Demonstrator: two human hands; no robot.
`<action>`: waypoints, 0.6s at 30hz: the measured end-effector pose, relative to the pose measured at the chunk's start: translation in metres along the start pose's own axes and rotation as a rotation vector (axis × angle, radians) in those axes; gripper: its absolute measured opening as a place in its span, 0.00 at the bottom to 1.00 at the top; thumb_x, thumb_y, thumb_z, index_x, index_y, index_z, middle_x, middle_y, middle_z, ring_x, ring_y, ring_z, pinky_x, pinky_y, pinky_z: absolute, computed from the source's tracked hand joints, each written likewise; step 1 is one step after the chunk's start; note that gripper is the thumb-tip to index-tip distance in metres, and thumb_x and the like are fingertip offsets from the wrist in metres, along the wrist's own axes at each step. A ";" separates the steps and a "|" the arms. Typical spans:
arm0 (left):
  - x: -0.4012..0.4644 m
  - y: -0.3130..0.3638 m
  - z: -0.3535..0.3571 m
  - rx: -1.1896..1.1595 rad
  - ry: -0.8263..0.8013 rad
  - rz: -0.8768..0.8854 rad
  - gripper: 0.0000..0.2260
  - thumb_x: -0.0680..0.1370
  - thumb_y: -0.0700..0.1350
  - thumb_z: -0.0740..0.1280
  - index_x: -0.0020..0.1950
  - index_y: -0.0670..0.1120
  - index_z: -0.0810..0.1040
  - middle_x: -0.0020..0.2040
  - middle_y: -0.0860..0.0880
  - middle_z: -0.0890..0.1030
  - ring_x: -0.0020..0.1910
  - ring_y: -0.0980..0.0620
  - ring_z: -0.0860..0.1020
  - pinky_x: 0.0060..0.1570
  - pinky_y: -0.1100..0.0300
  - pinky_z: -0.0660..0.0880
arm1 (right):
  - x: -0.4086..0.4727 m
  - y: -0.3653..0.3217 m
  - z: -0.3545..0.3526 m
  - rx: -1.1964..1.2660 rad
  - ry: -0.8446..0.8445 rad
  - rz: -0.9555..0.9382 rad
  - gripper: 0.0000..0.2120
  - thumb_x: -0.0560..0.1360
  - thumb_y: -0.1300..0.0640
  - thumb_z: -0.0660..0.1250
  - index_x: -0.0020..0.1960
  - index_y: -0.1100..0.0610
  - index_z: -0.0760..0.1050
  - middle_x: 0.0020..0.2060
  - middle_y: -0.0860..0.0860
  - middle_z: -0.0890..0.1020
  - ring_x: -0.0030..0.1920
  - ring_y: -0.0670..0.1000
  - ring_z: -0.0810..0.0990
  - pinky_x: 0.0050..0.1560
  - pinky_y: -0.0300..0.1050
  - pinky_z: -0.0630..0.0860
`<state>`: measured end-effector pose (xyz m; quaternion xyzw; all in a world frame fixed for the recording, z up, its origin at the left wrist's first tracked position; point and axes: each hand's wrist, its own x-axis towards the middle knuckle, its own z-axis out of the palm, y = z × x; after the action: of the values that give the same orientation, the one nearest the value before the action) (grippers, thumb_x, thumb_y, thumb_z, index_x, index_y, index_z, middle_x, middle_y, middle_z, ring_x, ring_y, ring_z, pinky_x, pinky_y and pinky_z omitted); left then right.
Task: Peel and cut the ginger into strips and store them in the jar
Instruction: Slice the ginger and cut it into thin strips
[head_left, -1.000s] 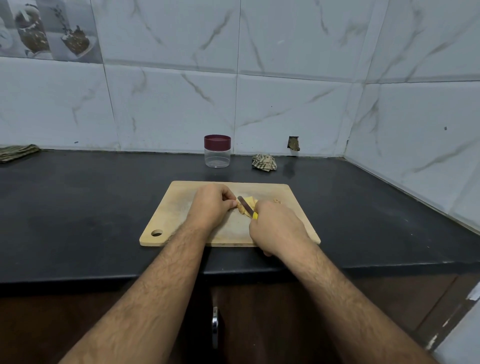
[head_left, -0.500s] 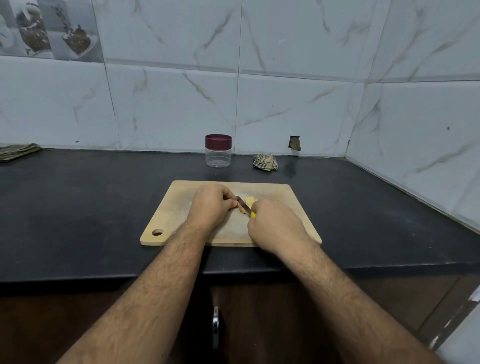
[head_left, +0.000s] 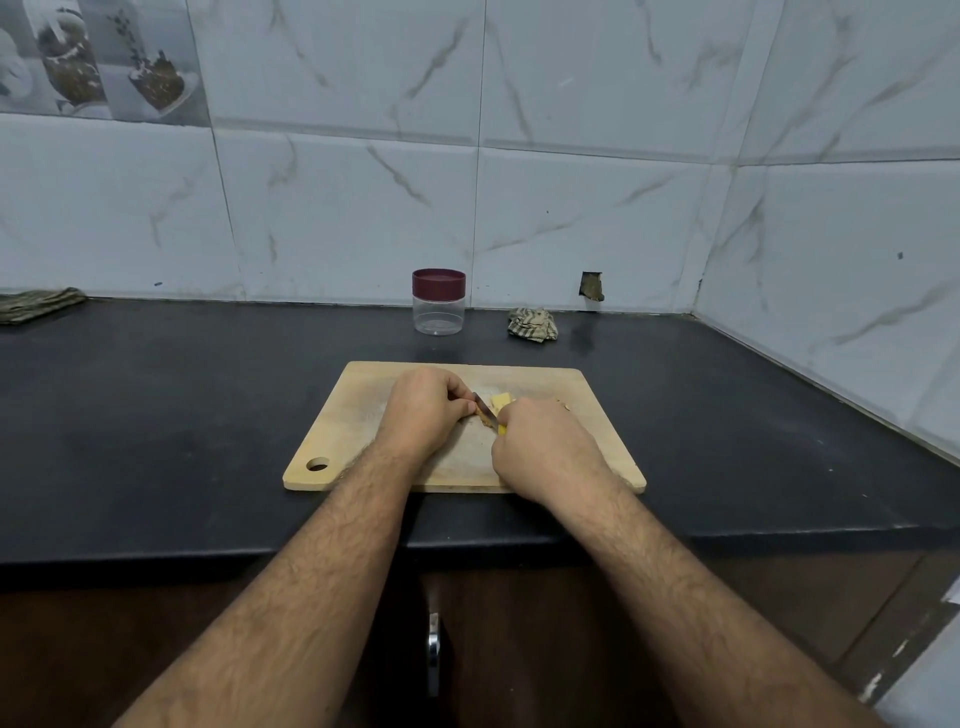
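Your left hand (head_left: 423, 410) covers whatever its curled fingers hold down on the cutting board (head_left: 363, 415); only a sliver of brown ginger (head_left: 485, 420) shows beside them. Your right hand (head_left: 540, 447) hides nearly all of the knife (head_left: 484, 406), leaving a short length of blade and a speck of yellow handle. The folded cloth (head_left: 36, 304) is cut off by the left edge. The small bits (head_left: 563, 404) behind your right knuckles are too tiny to identify.

we see a pale matt wooden board (head_left: 358, 441) on a dark matt stone-like counter (head_left: 156, 415), a clear plastic jar (head_left: 439, 312), and glossy marbled wall tiles (head_left: 337, 218).
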<state>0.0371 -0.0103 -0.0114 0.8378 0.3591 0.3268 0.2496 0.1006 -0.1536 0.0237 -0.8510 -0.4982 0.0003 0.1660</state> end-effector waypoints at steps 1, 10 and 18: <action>0.000 0.000 0.000 0.002 0.001 0.003 0.01 0.74 0.43 0.74 0.42 0.47 0.85 0.44 0.55 0.84 0.45 0.59 0.78 0.43 0.67 0.69 | 0.001 0.000 0.000 0.009 -0.005 0.000 0.15 0.75 0.62 0.58 0.58 0.55 0.77 0.44 0.51 0.75 0.45 0.54 0.72 0.40 0.44 0.69; 0.000 -0.001 0.000 0.019 0.001 0.001 0.03 0.74 0.42 0.74 0.41 0.48 0.85 0.42 0.54 0.84 0.44 0.58 0.78 0.39 0.70 0.69 | 0.013 0.002 0.004 0.031 -0.034 -0.013 0.05 0.75 0.62 0.59 0.46 0.54 0.72 0.34 0.48 0.69 0.43 0.54 0.71 0.38 0.44 0.66; -0.002 0.002 -0.001 0.033 0.010 0.004 0.03 0.74 0.43 0.73 0.41 0.48 0.85 0.41 0.55 0.84 0.42 0.59 0.77 0.36 0.73 0.65 | 0.013 0.002 0.005 0.071 -0.049 0.000 0.07 0.76 0.61 0.59 0.49 0.55 0.75 0.36 0.48 0.70 0.42 0.54 0.72 0.38 0.43 0.68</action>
<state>0.0360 -0.0131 -0.0099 0.8410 0.3640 0.3254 0.2332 0.1082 -0.1418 0.0211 -0.8443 -0.5017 0.0388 0.1840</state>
